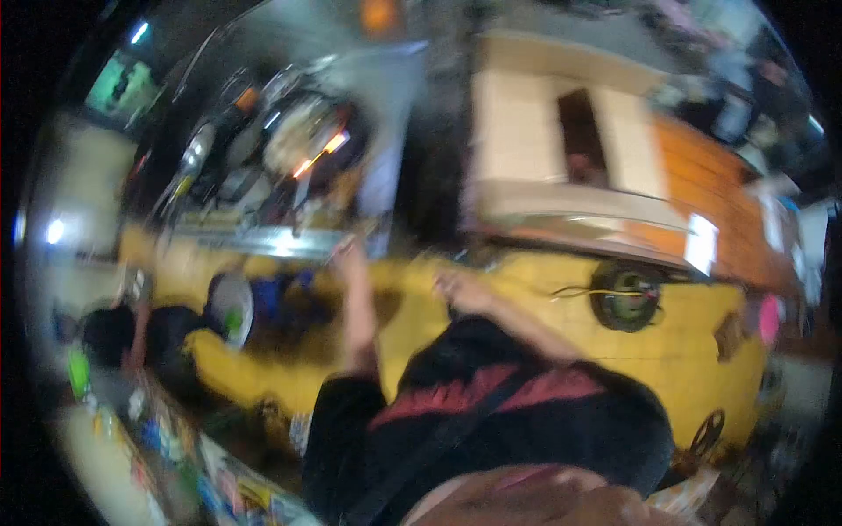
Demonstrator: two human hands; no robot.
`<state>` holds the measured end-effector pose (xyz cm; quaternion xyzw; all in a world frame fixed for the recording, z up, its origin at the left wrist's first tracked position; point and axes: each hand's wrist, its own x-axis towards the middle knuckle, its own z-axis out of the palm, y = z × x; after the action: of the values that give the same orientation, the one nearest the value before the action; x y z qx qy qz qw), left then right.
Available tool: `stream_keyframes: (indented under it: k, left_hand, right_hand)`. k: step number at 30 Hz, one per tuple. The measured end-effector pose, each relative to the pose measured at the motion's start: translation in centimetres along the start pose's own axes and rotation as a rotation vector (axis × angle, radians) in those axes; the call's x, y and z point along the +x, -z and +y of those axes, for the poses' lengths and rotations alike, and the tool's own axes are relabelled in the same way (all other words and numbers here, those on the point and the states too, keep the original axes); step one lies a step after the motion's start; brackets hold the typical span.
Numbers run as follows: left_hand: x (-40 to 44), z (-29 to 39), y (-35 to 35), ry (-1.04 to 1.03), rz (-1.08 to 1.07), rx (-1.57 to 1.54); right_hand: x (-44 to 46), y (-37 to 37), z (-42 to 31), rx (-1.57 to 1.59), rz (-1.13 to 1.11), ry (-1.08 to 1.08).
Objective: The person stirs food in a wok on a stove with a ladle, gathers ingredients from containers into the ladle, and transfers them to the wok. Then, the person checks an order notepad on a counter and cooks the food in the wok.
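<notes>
My left hand (351,254) is at the metal front edge (279,242) of a cooking counter. A thin streak shows by its fingers, too blurred to name or to tell if it is held. My right hand (456,287) is in front of my body, over the yellow floor, its fingers smeared by motion. On the counter stands a large round pan (298,136) with something pale in it. A bright orange-white streak, like flame or glare, crosses its right side. Several blurred vessels crowd the counter to the left of the pan.
To the right stands a cream cabinet or tabletop (517,114) with a dark opening, beside an orange surface (715,193). A round dark-green object (625,296) with a yellow cable lies on the yellow tiled floor (561,302). A pale basin (232,307) and dark tubs are at left.
</notes>
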<state>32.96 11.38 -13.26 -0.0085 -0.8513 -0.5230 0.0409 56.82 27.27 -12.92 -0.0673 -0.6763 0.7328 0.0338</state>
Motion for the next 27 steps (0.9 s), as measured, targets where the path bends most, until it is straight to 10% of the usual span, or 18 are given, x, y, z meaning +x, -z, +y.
stream_keyframes:
  k: [4, 7, 14, 16, 18, 20, 22, 27]
  left_hand:
    - [1.3, 5.9, 4.2, 0.004, 0.069, -0.171]
    - [5.6, 5.8, 7.8, -0.125, 0.18, -0.064]
    - [14.3, 3.3, 12.5, -0.461, 0.235, 0.59]
    - [17.2, 1.8, 13.2, 0.306, -0.602, -0.359]
    - [19.8, 2.5, 14.3, 0.257, -0.735, -0.207]
    - [23.4, 2.6, 15.8, 0.196, -0.775, -0.125]
    - [26.7, -0.9, 16.0, 0.005, -0.504, -0.072]
    - [32.5, -6.3, 12.5, -0.178, -0.41, 0.079]
  right_hand:
    - [10.3, -4.2, -6.5, -0.205, 0.133, -0.189]
    - [19.0, -7.4, -1.6, -0.437, 0.436, 0.211]
    - [33.8, -17.3, -5.1, 0.153, 0.071, -0.512]
    - [37.8, -18.6, -0.3, 0.161, 0.159, -0.457]
    - [43.1, -19.0, 10.0, 0.22, 0.318, -0.285]
    - [42.5, -17.5, 7.4, -0.726, 0.597, 0.012]
    - [38.9, -17.3, -5.7, -0.84, 0.504, -0.143]
    - [41.3, -19.0, -5.1, -0.958, 0.564, -0.231]
